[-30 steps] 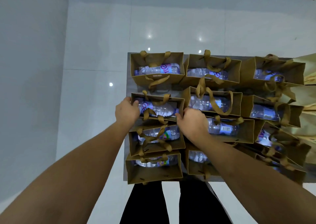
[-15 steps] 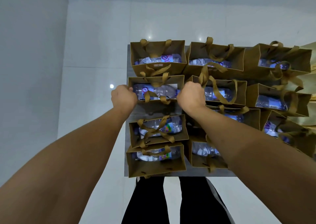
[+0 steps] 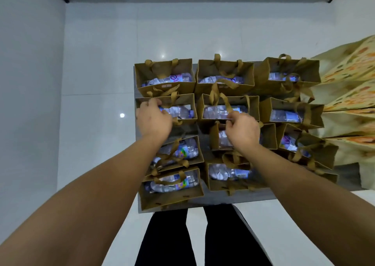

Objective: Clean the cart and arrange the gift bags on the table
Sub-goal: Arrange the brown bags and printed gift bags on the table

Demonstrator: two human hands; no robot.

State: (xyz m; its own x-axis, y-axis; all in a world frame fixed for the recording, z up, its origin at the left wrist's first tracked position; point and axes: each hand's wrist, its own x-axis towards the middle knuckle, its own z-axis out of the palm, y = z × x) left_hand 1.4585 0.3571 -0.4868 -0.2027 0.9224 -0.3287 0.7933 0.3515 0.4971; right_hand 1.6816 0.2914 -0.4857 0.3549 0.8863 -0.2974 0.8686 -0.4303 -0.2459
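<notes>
Several brown paper gift bags with gold ribbon handles stand in rows on a grey table, each with a water bottle lying inside. My left hand grips the left end of the second-row left bag, fingers curled over its rim. That bag stands close against the back-row left bag. My right hand is curled on the near rim of the second-row middle bag, by its ribbon handle. My right wrist hides part of the bag behind it.
A yellow patterned cloth lies at the table's right side, touching the right-hand bags. White tiled floor surrounds the table, with a grey wall on the left. My black-trousered legs stand at the table's front edge. Dark furniture runs along the top.
The second-row left bag has slid away from me toward the back row, leaving a gap behind it. My right hand has left that bag's right end for the middle bag's near rim.
</notes>
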